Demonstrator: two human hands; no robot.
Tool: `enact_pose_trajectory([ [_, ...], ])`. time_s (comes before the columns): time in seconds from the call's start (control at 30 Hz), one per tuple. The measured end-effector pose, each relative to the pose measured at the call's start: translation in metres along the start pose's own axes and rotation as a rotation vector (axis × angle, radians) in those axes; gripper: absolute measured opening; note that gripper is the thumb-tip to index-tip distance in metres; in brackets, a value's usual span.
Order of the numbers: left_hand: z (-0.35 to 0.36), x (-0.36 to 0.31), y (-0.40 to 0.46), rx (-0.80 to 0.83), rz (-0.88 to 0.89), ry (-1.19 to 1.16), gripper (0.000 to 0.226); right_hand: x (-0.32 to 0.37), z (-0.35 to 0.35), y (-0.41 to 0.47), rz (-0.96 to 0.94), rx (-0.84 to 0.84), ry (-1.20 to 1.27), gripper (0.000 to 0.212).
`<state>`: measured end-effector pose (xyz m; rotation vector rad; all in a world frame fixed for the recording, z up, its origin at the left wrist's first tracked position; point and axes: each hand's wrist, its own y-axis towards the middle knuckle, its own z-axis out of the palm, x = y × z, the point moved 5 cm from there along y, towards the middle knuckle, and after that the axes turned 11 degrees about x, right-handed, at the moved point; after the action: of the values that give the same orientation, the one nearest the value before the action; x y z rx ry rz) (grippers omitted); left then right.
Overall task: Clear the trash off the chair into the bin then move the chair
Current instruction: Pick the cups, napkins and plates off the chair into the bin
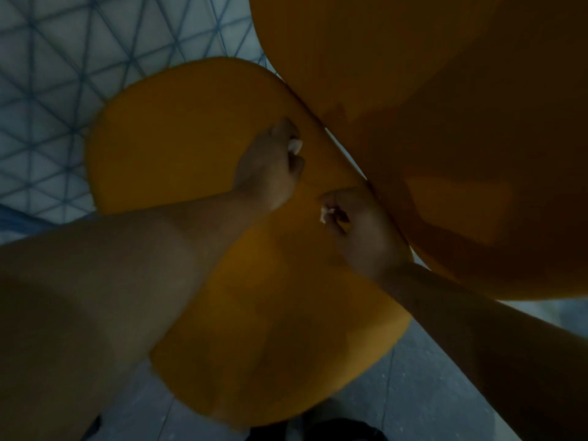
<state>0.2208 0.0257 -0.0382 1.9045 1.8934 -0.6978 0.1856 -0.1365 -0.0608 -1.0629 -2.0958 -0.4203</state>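
A pale floor patterned with blue triangles (41,90) lies beyond a rounded orange chair (178,148). On its seat, the left hand (270,163) pinches a small white scrap (294,146); the right hand (362,227) pinches another white scrap (326,213) nearer the backrest.

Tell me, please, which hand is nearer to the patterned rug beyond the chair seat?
Left. The left hand is over the seat's far part, closer to the rug; the right hand sits nearer the backrest, farther from it.
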Motion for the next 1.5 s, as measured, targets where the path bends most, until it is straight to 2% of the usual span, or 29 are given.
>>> enact_pose_trajectory([
  [0.13, -0.009, -0.039, -0.066, -0.104, -0.058, 0.104, 0.027, 0.01, 0.0, -0.052, -0.044, 0.152, 0.065, 0.029],
  [0.3, -0.011, -0.094, -0.143, -0.208, -0.155, 0.069, 0.027, 0.029, -0.017, -0.119, -0.203, 0.259, -0.069, 0.025],
  [0.43, -0.006, -0.122, -0.189, -0.293, -0.171, 0.042, 0.025, 0.038, -0.03, -0.157, -0.304, 0.271, -0.105, 0.018],
  [0.53, -0.001, -0.14, -0.223, -0.369, -0.12, 0.008, 0.019, 0.044, -0.034, -0.181, -0.354, 0.25, -0.086, 0.017],
  [0.73, 0.039, -0.139, -0.305, -0.445, -0.152, -0.07, 0.028, 0.032, 0.002, -0.235, -0.294, 0.247, -0.015, 0.017],
  [0.87, 0.097, -0.113, -0.363, -0.342, -0.234, -0.092, 0.033, 0.005, 0.049, -0.277, -0.19, 0.332, 0.002, 0.015],
  [1.07, 0.189, -0.068, -0.44, -0.229, -0.298, -0.113, 0.026, -0.029, 0.121, -0.336, -0.138, 0.418, 0.022, 0.012],
  [1.17, 0.237, -0.056, -0.467, -0.173, -0.367, -0.12, 0.024, -0.04, 0.14, -0.358, -0.141, 0.399, -0.001, 0.011],
  [1.33, 0.294, -0.043, -0.499, -0.081, -0.595, -0.209, 0.027, -0.05, 0.146, -0.387, -0.174, 0.33, -0.036, 0.017],
  [1.5, 0.328, -0.043, -0.508, 0.162, -0.626, -0.42, 0.045, -0.051, 0.147, -0.398, -0.152, 0.255, -0.071, 0.02],
])
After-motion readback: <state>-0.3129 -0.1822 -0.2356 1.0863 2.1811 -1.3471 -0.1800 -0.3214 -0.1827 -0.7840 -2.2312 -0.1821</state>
